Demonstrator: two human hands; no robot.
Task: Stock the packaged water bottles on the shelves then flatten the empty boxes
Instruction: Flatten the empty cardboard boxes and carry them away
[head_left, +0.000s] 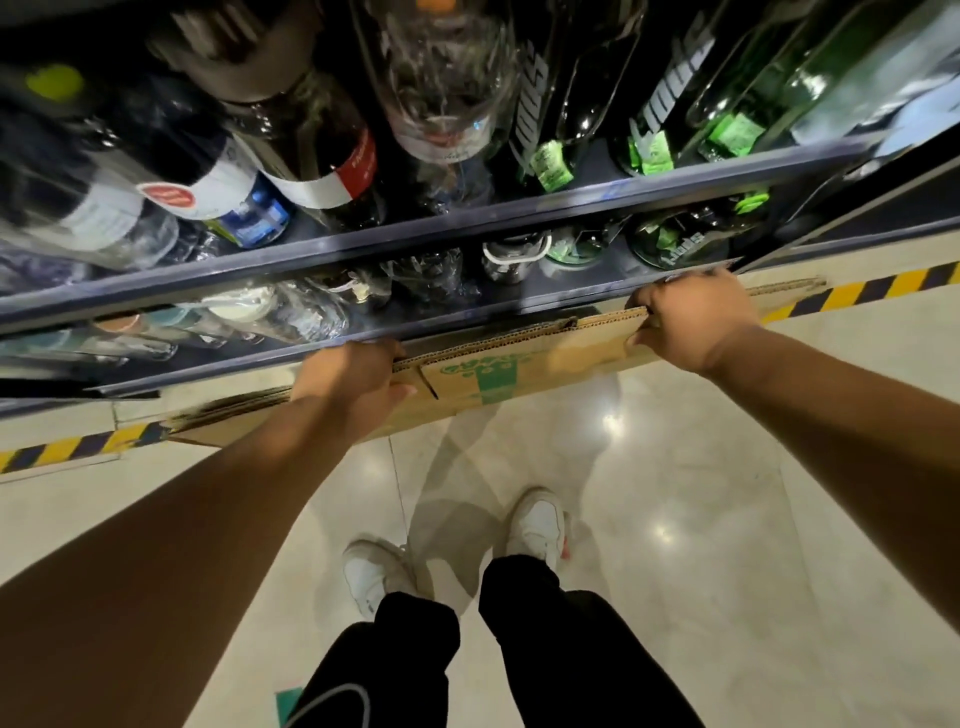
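Against the bottle shelves (467, 213), left hand (353, 384) and right hand (691, 322) each grip the flattened cardboard box (519, 364), which should stay pinched flat and level.

Dark shelves (426, 221) carry rows of bottles (311, 156), green glass at right and clear and red-labelled ones at left, with more on the tiers beneath. Below, a glossy tiled floor (675, 493) bears yellow-and-black tape (857, 291) along the shelf foot and two white shoes (537, 522).
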